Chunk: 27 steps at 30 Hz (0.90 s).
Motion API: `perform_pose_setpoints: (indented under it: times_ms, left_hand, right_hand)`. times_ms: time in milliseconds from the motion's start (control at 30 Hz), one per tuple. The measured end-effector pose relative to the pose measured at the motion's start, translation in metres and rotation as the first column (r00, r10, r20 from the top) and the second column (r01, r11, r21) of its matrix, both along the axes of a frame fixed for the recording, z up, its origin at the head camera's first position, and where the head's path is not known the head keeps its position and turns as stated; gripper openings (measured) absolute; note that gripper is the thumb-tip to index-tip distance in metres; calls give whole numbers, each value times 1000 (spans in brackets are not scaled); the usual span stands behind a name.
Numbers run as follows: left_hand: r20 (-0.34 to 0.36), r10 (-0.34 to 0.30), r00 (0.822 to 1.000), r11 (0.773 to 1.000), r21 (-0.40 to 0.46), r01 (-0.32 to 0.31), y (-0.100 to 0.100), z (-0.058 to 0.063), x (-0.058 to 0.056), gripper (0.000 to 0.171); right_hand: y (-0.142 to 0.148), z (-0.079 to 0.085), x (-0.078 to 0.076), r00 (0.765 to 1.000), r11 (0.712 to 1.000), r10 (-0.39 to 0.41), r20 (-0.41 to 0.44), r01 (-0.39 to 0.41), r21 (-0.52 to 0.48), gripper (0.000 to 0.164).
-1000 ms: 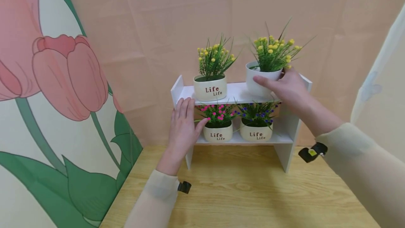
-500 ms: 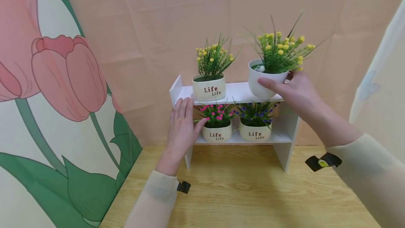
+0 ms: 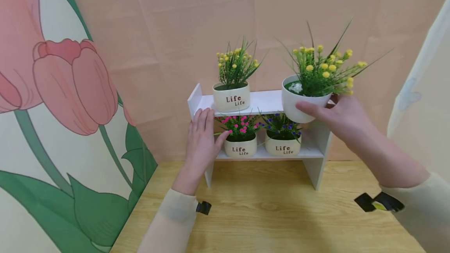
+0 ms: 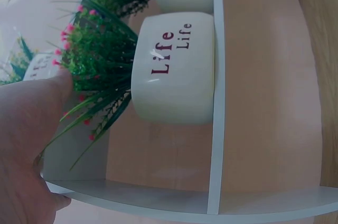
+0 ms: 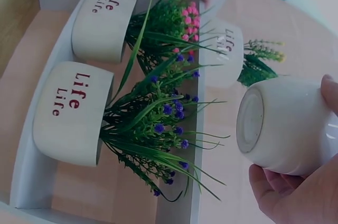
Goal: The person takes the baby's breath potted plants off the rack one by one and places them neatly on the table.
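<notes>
Three lettered pots [image 3: 231,100] stand on the shelf [image 3: 267,103]; the white pot [image 3: 292,104] (sole one off) hangs before the top right corner. The right hand [image 3: 353,118] has fingers clamped on it, the left hand [image 3: 202,141] fingers together.

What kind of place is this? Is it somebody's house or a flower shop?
I can't tell for sure. It looks like a small indoor display corner: potted flowers on a white shelf, a creased pink backdrop behind, and a big tulip picture beside it.
</notes>
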State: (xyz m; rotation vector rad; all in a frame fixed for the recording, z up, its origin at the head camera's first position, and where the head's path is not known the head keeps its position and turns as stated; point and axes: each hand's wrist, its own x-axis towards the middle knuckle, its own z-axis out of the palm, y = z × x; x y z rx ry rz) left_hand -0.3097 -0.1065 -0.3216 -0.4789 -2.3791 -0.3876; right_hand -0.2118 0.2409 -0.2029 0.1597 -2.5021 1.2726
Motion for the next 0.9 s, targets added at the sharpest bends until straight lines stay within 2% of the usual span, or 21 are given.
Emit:
perform_pose_setpoints:
  times_ms: [200, 367, 567, 667, 767, 833, 900]
  left_hand:
    - [-1, 4, 1000, 1000, -8, -4, -1, -1, -1, 87]
    - [24, 10, 1000, 1000, -12, -10, -1, 0, -2, 89]
    - [37, -2, 999, 1000, -11, 2, 4, 2, -1, 89]
    - [21, -6, 1000, 1000, 2, 6, 4, 1, -1, 88]
    - [9, -7, 1000, 1000, 13, 7, 3, 1, -1, 87]
    - [19, -6, 1000, 1000, 12, 6, 3, 1, 0, 87]
    - [33, -3, 999, 1000, 7, 3, 2, 1, 1, 87]
  right_hand:
    - [3, -9, 12, 998, 1000, 16, -64, -17, -12, 85]
    - [5, -17, 20, 997, 1000, 19, -79, -20, -14, 82]
    - [10, -25, 32, 989, 998, 42, -145, -48, -33, 76]
    - [12, -29, 37, 993, 1000, 17, -114, -18, -2, 79]
    - [14, -34, 41, 999, 999, -15, -42, 17, 46, 89]
    - [17, -38, 45, 1000, 996, -27, 3, 26, 82, 97]
    - [19, -43, 48, 1000, 995, -30, 6, 30, 100, 100]
